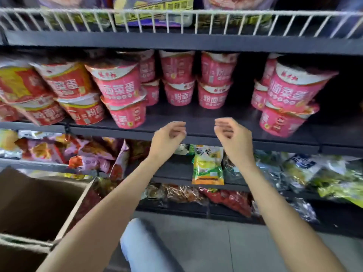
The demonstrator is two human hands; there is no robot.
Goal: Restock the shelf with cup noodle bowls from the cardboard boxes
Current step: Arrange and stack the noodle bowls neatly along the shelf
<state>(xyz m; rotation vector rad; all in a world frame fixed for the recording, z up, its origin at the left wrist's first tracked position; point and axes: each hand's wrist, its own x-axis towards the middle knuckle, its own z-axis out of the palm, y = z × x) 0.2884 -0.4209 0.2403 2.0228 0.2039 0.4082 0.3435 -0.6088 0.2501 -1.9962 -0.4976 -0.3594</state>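
Hovering empty with fingers loosely curled, the left hand (169,134) and right hand (231,134) hung before the dark metal shelf (196,118); its leaning stacked pink noodle bowls (121,91) risked toppling if bumped.

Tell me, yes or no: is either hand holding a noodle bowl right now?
No. The left hand and right hand hang loosely curled and hold nothing, in front of the shelf edge.

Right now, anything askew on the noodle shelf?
Yes. The pink bowls and red bowls at the left lean instead of sitting flat. The rear stacks stand upright. Bare shelf in front of them. Both hands, left hand and right hand, hold nothing.
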